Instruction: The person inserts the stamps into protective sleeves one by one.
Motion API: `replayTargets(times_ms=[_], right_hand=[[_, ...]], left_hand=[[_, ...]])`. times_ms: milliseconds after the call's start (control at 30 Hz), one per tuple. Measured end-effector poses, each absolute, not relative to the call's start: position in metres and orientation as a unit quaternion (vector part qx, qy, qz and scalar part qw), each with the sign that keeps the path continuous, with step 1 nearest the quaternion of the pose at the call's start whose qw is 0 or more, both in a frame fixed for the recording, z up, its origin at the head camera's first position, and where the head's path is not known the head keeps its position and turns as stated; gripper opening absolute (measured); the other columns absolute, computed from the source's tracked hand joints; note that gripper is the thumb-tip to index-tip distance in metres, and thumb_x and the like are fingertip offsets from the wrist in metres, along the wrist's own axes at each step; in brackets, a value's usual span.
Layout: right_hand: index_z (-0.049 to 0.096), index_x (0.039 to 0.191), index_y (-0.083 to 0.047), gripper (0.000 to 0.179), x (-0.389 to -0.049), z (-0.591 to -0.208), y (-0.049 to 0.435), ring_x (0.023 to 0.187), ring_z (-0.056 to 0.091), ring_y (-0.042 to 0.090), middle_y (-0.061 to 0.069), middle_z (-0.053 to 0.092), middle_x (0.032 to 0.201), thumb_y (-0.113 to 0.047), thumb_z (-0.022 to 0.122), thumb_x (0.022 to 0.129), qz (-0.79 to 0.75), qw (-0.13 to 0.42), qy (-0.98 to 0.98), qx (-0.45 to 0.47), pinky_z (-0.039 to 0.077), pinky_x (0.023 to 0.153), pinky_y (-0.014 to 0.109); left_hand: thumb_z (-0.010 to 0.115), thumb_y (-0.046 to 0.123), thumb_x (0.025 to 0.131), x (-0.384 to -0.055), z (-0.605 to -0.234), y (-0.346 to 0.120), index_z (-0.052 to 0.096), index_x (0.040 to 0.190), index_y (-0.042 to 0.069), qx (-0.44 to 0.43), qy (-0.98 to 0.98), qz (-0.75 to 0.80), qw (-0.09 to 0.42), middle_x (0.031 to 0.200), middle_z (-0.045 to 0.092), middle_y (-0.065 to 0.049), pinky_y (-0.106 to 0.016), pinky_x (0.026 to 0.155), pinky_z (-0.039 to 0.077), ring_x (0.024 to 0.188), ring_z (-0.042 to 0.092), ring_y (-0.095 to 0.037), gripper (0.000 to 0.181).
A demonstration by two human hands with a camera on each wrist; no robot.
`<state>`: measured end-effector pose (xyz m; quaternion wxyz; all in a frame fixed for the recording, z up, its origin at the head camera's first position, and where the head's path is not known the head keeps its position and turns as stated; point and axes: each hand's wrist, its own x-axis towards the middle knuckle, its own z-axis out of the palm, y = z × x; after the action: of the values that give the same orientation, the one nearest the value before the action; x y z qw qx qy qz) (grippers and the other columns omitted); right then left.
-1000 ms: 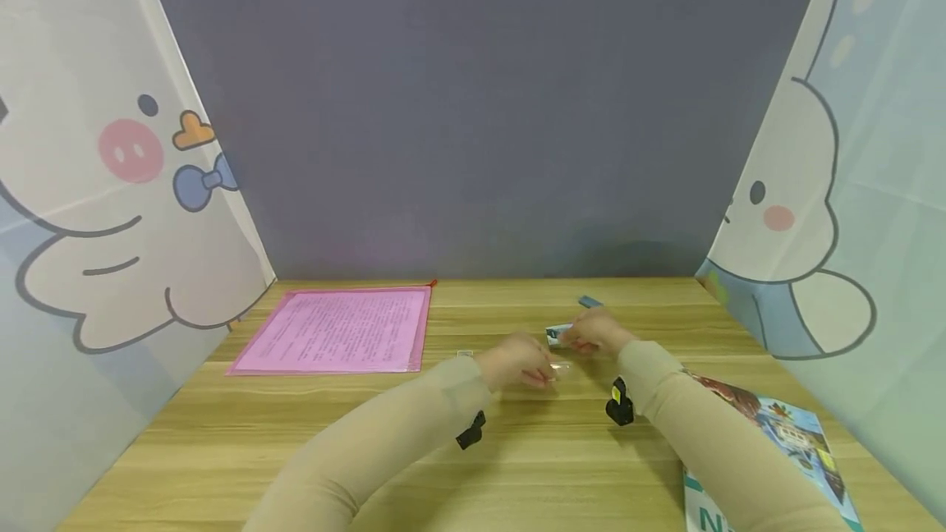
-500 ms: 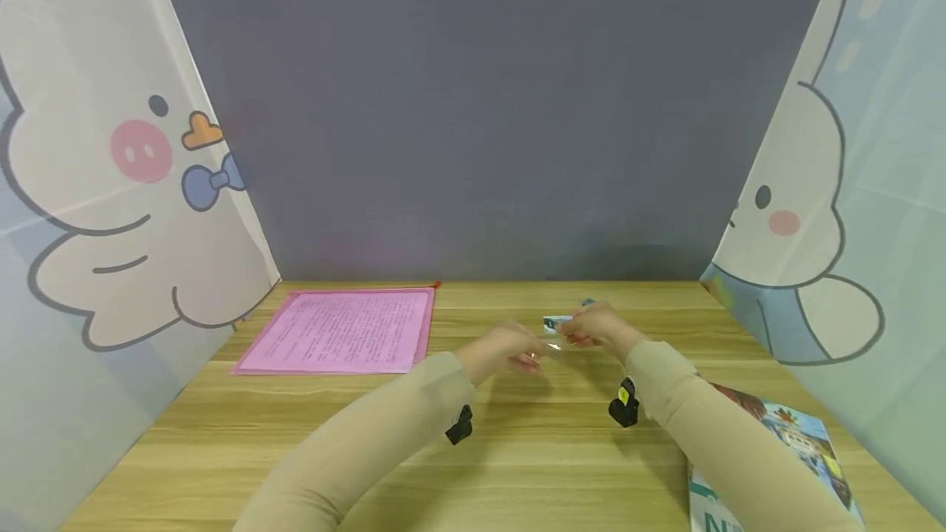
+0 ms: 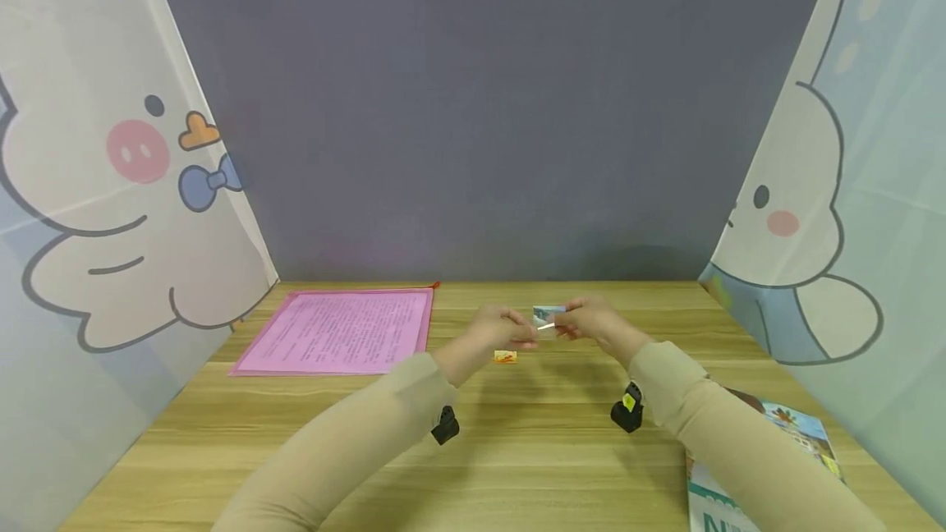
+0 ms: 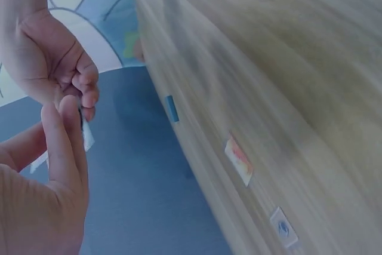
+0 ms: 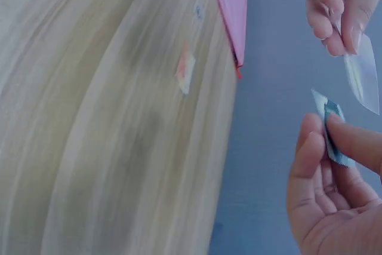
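My left hand (image 3: 510, 328) pinches a small clear plastic sleeve (image 5: 363, 79) between thumb and fingers. Facing it, my right hand (image 3: 594, 323) pinches a small teal-and-white printed piece (image 5: 331, 129) by its edge. Both hands are raised over the far middle of the table, the sleeve and the printed piece close together with a gap between them in the right wrist view. Below on the wood lies an orange-and-white printed piece (image 3: 506, 356). A white piece with a blue mark (image 4: 283, 227) and a flat blue piece (image 4: 172, 108) also lie there.
A pink zip folder (image 3: 332, 331) with a printed sheet is at the back left of the wooden table (image 3: 547, 466). On the right, a colourful magazine (image 3: 801, 421) lies partly under my right forearm. A grey panel (image 3: 473, 113) stands behind the table, with cartoon-printed cloths at both sides.
My left hand has moved up and left with the clear sleeve, and the orange-and-white piece now shows below it. The right hand has shifted slightly back and left with the printed piece.
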<state>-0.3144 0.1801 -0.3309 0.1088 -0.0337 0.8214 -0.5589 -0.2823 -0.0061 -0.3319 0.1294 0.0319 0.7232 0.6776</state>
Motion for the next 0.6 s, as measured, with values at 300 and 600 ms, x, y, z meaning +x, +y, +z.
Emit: replayTargets(times_ms=[300, 600], right_hand=[[0.067, 0.103, 0.005, 0.025, -0.303, -0.313, 0.175, 0.069, 0.070, 0.010, 0.009, 0.075, 0.082, -0.014, 0.072, 0.088, -0.554, 0.104, 0.824, -0.062, 0.061, 0.067, 0.027], [0.068, 0.102, 0.007, 0.026, -0.299, -0.304, 0.174, 0.068, 0.070, 0.013, 0.002, 0.073, 0.072, -0.015, 0.073, 0.088, -0.588, 0.098, 0.800, -0.065, 0.061, 0.066, 0.027]], left_hand=[[0.069, 0.003, 0.089, -0.275, -0.326, -0.027, 0.067, 0.111, -0.007, 0.051, 0.725, 0.680, 0.098, 0.105, 0.071, -0.021, -0.036, 0.086, 0.060, 0.083, 0.073, -0.021, 0.025], [0.070, 0.004, 0.088, -0.277, -0.316, -0.042, 0.067, 0.109, -0.008, 0.049, 0.735, 0.673, 0.058, 0.107, 0.070, -0.020, -0.034, 0.086, 0.060, 0.085, 0.073, -0.021, 0.024]])
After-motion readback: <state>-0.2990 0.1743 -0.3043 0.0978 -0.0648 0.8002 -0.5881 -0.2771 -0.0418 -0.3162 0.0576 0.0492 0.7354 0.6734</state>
